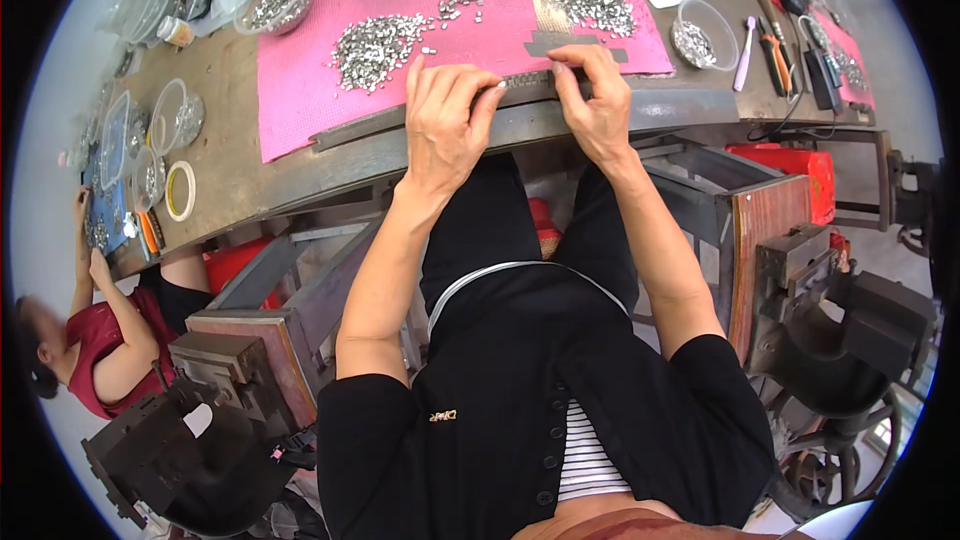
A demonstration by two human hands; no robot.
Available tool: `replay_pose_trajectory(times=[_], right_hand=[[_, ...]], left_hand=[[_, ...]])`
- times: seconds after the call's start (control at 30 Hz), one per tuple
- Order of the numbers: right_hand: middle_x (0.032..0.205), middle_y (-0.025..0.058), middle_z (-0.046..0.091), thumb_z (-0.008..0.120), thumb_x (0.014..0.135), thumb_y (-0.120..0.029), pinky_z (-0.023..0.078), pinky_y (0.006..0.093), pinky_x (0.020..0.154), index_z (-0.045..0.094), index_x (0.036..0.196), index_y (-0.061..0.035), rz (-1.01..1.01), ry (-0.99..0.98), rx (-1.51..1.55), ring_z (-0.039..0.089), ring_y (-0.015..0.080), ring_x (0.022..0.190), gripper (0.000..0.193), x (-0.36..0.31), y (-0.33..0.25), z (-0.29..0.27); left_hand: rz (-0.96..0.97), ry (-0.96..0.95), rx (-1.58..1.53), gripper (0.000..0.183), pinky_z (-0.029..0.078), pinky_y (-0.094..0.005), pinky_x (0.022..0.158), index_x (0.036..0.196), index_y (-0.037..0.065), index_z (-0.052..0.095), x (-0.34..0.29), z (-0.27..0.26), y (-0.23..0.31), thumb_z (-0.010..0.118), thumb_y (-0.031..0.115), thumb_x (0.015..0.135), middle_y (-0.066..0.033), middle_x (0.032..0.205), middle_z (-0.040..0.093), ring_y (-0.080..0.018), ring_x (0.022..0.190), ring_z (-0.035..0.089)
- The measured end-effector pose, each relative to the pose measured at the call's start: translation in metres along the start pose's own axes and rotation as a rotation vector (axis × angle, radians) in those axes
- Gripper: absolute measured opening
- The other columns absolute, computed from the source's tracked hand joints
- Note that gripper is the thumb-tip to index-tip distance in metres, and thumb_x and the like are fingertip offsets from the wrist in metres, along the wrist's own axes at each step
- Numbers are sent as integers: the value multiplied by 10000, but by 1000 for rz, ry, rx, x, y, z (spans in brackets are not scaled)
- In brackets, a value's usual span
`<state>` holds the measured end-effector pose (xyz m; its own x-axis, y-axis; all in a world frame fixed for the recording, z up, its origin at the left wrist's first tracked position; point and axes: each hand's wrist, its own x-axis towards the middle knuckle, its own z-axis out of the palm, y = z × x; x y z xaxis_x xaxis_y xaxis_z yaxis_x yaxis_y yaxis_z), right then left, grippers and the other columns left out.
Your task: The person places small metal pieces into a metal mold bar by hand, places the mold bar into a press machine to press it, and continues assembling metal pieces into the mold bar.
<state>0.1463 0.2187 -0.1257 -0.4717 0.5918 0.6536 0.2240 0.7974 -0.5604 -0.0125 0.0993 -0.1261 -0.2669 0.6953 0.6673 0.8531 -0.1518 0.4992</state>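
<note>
Metal piece [502, 84], small and silver, is pinched between the thumb and forefinger of the left hand [440, 125], above the front edge of the pink mat [290, 90]. Thumb and forefinger of the right hand [600, 110] are brought close together beside it; whether they grip a part cannot be told. Between the fingertips of both hands lies a dark narrow bar [526, 82], set along the front of the workbench [225, 145]. A loose heap of silver pieces [378, 50] lies beyond the left hand. A clear round tub [706, 40] containing similar pieces stands right of the mat.
</note>
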Motion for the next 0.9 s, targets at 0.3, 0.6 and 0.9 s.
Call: replay_pose_trajectory(times=[0.3, 0.6, 0.9], right_hand=[[941, 73, 680, 698, 869, -37, 471, 343, 811, 706, 999, -52, 80, -43, 60, 632, 239, 871, 131, -6, 8, 1], [988, 27, 665, 758, 828, -115, 406, 383, 905, 731, 1012, -118, -87, -147, -11, 608, 221, 965, 186, -4, 3, 1], [954, 19, 674, 760, 806, -66, 410, 389, 898, 722, 955, -108, -161, -80, -53, 624, 219, 950, 160, -3, 3, 9]], left_hand=[[20, -70, 97, 172, 339, -551, 1112, 977, 100, 716, 10, 24, 10, 784, 161, 831, -38, 976, 697, -245, 970, 636], [-32, -43, 105, 162, 343, -537, 1121, 994, 82, 719, -8, -8, -9, 757, 125, 842, -70, 965, 676, -268, 976, 625], [-36, 22, 73, 169, 386, -519, 1097, 991, 73, 722, -15, -4, -15, 772, 104, 832, -70, 946, 686, -267, 931, 645]])
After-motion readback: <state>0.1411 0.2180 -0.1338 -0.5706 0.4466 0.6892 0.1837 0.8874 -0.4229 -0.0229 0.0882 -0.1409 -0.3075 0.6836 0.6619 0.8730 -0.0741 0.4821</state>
